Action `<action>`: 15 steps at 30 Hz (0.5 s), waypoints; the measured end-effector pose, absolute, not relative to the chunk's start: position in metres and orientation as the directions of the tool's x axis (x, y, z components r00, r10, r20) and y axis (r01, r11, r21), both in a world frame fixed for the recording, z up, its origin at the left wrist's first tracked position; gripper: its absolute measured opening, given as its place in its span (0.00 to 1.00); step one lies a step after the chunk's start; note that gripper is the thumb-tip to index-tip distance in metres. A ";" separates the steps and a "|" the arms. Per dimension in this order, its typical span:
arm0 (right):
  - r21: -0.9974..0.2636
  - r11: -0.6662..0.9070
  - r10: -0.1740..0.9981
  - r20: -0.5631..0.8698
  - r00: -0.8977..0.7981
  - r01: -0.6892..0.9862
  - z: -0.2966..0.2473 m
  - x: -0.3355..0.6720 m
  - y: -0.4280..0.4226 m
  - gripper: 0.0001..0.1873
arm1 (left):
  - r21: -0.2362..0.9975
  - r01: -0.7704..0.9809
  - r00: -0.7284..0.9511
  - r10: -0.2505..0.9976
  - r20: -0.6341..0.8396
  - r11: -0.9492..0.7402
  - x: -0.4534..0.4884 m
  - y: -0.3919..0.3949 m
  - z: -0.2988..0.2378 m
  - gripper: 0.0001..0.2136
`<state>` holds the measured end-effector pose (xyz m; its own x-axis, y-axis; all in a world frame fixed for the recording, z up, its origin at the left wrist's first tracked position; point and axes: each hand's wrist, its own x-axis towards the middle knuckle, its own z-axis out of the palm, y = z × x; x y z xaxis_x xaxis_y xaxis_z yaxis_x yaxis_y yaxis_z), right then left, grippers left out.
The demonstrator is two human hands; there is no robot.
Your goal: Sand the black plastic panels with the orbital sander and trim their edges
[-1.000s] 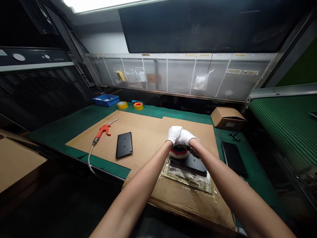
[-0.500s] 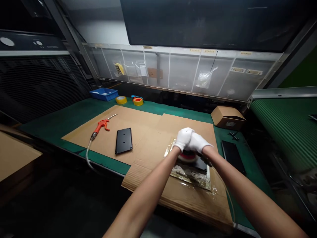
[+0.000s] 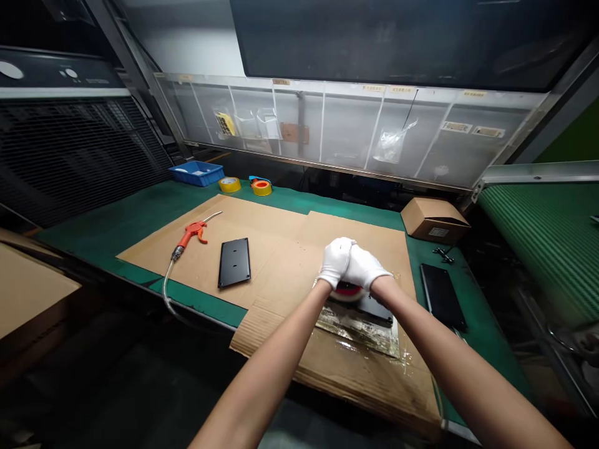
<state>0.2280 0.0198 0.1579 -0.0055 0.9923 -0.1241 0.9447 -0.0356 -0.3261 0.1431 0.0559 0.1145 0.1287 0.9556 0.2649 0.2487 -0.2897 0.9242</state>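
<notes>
Both my hands wear white gloves and are closed together on top of a round polisher (image 3: 346, 293) with a red body and a pale pad. My left hand (image 3: 336, 262) wraps its near left side; my right hand (image 3: 365, 267) presses in from the right, and together they hide most of the tool. The pad rests on a flat black panel (image 3: 377, 308), whose right end shows past it. Under that panel lies a stained, wet-looking board (image 3: 360, 337) on cardboard. Further left, a second black panel (image 3: 234, 263) lies flat, untouched.
An orange air blow gun (image 3: 191, 234) with a hose lies on the cardboard sheet (image 3: 276, 249). Behind are a blue tray (image 3: 196, 174) and yellow tape rolls (image 3: 229, 184). To the right are a cardboard box (image 3: 435, 219) and another black panel (image 3: 443, 296).
My hands and the polisher have shifted a little left across the black panel, uncovering more of its right part. My grip looks the same.
</notes>
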 end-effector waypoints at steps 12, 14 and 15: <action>-0.254 0.249 0.962 -0.049 -0.270 0.935 0.146 0.226 -0.049 0.35 | 0.854 0.193 0.050 0.874 0.483 -0.483 0.133 -0.026 0.110 0.13; -0.273 0.121 0.987 -0.072 -0.146 0.954 0.146 0.224 -0.036 0.39 | 0.868 0.159 0.064 0.882 0.467 -0.471 0.132 -0.011 0.111 0.13; -0.277 0.066 0.992 -0.084 -0.092 0.959 0.147 0.223 -0.031 0.40 | 0.876 0.142 0.072 0.887 0.456 -0.461 0.132 -0.004 0.112 0.12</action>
